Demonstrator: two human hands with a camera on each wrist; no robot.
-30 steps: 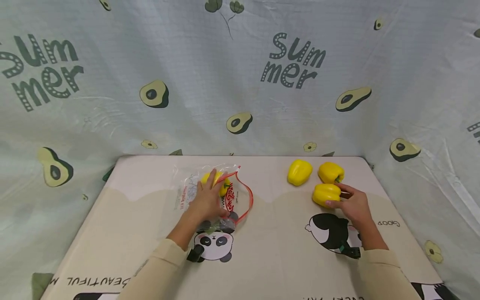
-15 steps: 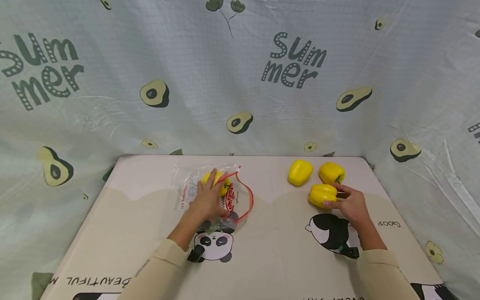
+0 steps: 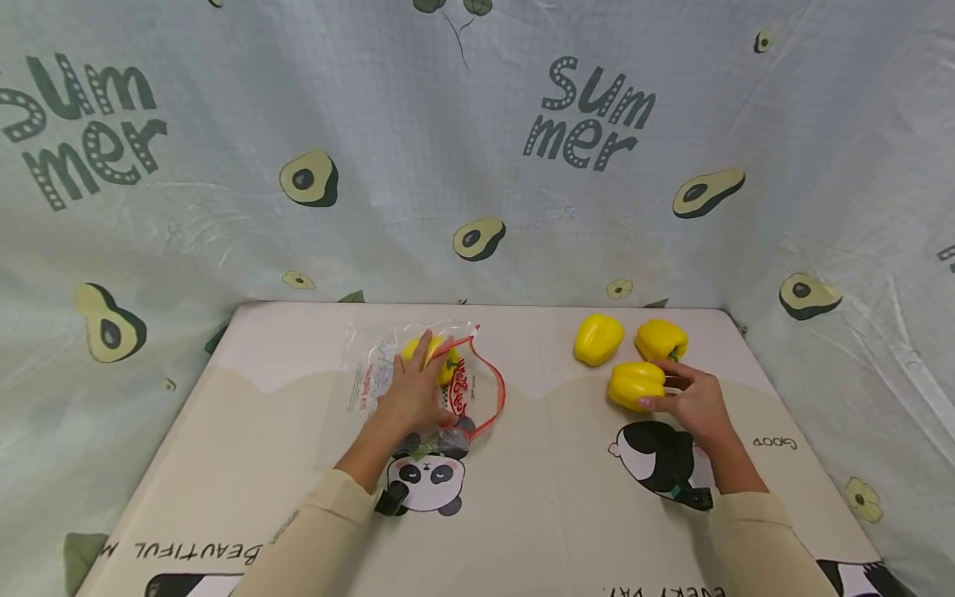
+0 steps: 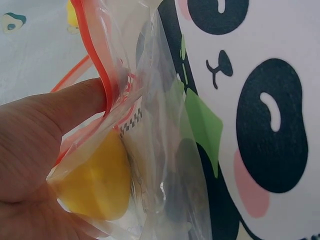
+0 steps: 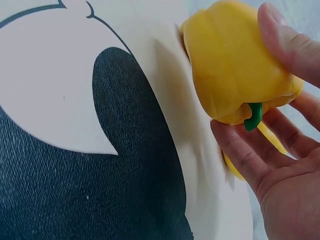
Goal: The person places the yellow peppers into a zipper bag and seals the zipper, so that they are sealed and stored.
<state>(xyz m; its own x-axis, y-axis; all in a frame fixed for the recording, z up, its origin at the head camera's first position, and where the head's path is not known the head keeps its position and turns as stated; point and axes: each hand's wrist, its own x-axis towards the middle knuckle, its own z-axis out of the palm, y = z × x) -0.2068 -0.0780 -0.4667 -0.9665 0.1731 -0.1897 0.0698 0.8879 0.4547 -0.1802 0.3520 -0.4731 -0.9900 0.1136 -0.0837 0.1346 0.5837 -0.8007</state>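
My left hand (image 3: pixel 412 398) lies over a clear zip bag (image 3: pixel 370 377) with a red rim, on the left half of the table. Inside that bag is a yellow bell pepper (image 4: pixel 97 180); one digit reaches to the red rim (image 4: pixel 95 55) in the left wrist view. On the right, my right hand (image 3: pixel 697 408) holds another yellow bell pepper (image 3: pixel 636 385) between thumb and fingers. Its green stem (image 5: pixel 254 116) points toward the palm in the right wrist view. Just behind it sit two more yellow bell peppers, one at the left (image 3: pixel 598 339) and one at the right (image 3: pixel 661 340).
The table (image 3: pixel 545 489) has a cream cover with printed pandas, a dark cartoon figure and lettering. A pale curtain (image 3: pixel 403 232) with avocado prints hangs along its back and sides.
My right hand has shifted slightly left with its bell pepper, away from the pepper behind it. The left hand stays on the bag. The head view has tilted down a little.
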